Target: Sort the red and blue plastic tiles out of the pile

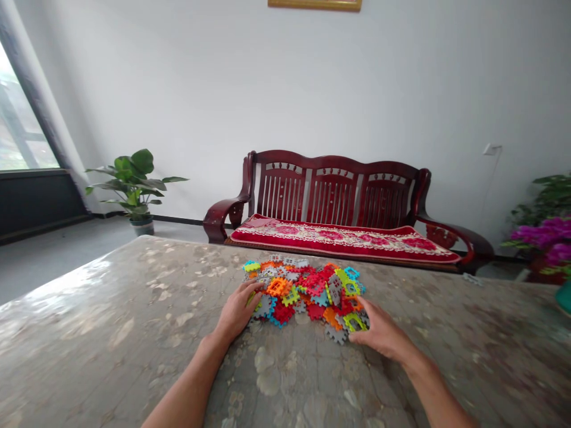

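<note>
A heap of flat plastic interlocking tiles (307, 288) in red, orange, grey, blue and lime green lies on the patterned table (134, 321). My left hand (236, 310) rests at the heap's left edge, fingers curled against the tiles there. At the heap's right front corner my right hand (379, 331) lies with its fingers bent over a lime green and grey tile. Whether either hand actually grips a tile is hidden by the fingers.
A dark red wooden bench (334, 208) with a red floral cushion stands behind the table. A potted green plant (134, 184) sits on the floor at left. Purple flowers (544, 235) are at the right edge.
</note>
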`<state>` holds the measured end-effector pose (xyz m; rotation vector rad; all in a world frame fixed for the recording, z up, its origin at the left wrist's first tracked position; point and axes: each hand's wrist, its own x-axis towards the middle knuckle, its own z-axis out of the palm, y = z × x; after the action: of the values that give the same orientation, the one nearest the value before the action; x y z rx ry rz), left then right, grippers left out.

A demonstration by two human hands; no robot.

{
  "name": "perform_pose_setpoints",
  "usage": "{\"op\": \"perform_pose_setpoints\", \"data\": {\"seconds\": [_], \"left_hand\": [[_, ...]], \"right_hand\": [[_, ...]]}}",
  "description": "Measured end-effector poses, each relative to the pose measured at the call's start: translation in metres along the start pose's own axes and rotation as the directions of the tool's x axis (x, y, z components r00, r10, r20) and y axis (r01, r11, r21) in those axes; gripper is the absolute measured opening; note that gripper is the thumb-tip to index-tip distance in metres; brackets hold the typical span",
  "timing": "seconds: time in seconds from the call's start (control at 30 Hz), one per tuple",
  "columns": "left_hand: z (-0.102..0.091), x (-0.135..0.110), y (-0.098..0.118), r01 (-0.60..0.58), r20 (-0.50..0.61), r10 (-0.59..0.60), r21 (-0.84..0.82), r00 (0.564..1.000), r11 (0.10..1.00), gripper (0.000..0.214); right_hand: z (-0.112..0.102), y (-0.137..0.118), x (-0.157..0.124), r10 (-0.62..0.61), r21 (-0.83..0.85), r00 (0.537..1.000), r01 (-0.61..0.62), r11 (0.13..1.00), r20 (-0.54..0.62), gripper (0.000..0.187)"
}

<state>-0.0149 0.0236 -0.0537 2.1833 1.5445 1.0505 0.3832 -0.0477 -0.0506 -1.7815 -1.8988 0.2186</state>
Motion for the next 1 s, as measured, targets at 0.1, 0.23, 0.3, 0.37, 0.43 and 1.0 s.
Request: {"op": "perform_pose_setpoints", "data": {"seconds": [0.1,0.23,0.3,0.37,0.43,1.0], "left_hand": [[0.001,0.0,-0.002,0.003,0.011,-0.003,-0.011,1.0,1.0,0.038],[0.002,0.001,-0.005,0.007,0.025,-0.007,-0.014,1.0,1.0,0.038],[0.003,0.002,-0.006,0.01,0.025,-0.009,-0.012,1.0,1.0,0.038],[0.003,0.002,-0.005,0.01,0.024,-0.01,-0.016,1.0,1.0,0.038],[0.003,0.002,-0.004,0.01,0.021,-0.01,-0.023,1.0,1.0,0.038],[0.002,0.002,-0.005,0.015,0.009,-0.015,-0.024,1.0,1.0,0.037]], "right_hand": [[0.0,-0.008,-0.002,0.072,-0.126,0.996,-0.066,0.99,0.045,0.088],[-0.008,-0.025,0.002,0.177,-0.204,0.974,-0.146,0.968,0.145,0.091],[-0.012,-0.029,0.005,0.194,-0.183,0.966,-0.163,0.97,0.17,0.081],[-0.012,-0.031,0.005,0.197,-0.16,0.966,-0.17,0.972,0.17,0.074],[-0.011,-0.033,0.004,0.202,-0.171,0.967,-0.175,0.97,0.157,0.073],[-0.002,-0.054,-0.004,0.043,-0.43,0.999,-0.041,0.902,-0.003,0.043]]}}
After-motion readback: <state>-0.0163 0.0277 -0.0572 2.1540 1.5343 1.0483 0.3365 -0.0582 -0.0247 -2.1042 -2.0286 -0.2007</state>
